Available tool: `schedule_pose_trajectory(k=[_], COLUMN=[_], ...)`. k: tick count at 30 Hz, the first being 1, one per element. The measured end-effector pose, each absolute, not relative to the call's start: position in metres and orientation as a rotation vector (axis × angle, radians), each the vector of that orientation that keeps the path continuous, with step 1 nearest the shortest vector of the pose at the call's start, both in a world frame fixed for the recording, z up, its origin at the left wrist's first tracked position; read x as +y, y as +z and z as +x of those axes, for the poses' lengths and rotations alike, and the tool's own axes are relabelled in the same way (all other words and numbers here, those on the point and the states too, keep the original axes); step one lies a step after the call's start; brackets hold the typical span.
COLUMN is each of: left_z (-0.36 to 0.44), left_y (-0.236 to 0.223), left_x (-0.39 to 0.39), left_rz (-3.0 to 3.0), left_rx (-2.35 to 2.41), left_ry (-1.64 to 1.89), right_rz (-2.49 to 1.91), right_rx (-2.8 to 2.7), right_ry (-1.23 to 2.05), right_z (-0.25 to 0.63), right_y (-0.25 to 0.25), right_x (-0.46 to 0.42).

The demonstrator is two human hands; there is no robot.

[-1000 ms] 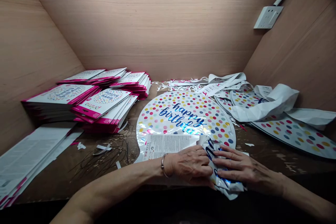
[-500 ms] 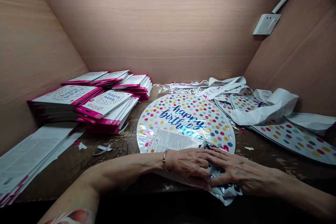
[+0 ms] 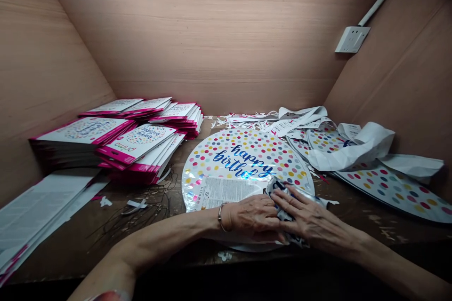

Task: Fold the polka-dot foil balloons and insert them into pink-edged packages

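Note:
A round foil balloon (image 3: 252,141) with coloured dots and "happy birthday" lettering lies flat before me. On it rests a printed sheet (image 3: 224,190), partly under my left wrist. A crumpled, folded foil balloon (image 3: 273,186) is gathered between my hands at the near right edge. My left hand (image 3: 249,216), with a bracelet at its wrist, closes on the bundle's left side, fingertips partly hidden. From the right, my right hand (image 3: 309,221) grips across it, fingers stretched over the foil and thumb nearer me. Little of the bundle shows between the hands.
Pink-edged packages (image 3: 84,129) stand in stacks at left, with printed sheets (image 3: 45,202) nearer. More dotted foil balloons (image 3: 399,188) lie at right under a long white paper strip (image 3: 356,150). Paper scraps (image 3: 243,120) litter the back. A socket (image 3: 352,40) sits on the right wall.
The crumpled foil has been drawn up and inward into a tighter bundle; its loose end no longer hangs past the near edge. My right hand moved slightly left. The view tilted up slightly.

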State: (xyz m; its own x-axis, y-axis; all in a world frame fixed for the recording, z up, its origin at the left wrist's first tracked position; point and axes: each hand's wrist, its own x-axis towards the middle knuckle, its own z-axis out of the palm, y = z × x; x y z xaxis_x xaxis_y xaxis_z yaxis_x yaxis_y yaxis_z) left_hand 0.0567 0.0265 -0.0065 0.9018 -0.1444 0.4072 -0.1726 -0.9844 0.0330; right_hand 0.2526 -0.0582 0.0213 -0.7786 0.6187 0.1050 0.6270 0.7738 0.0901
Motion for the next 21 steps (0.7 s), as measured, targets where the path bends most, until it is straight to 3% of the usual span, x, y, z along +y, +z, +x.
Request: schedule_pose_trajectory(k=[8,15,18,21], left_z=[0.063,0.051,0.009,-0.036], left_y=[-0.013,0.013,0.028,0.019], left_x=[0.022,0.033,0.048,0.058], left_rz=[2.905,3.050,3.138,2.806], left_rx=[-0.614,-0.635,0.320,1.299], left_ry=[0.536,0.509,0.756,0.563], right_rz=[-0.674,-0.804,-0.840,-0.826], right_rx=[-2.976,-2.852,-2.829,-2.840], right_ry=[0.514,0.563,0.564,0.579], right_z=[0.240,0.223,0.218,0.216], right_y=[0.035,0.011,0.012,0.019], right_x=[-0.058,-0.034,-0.034,-0.036])
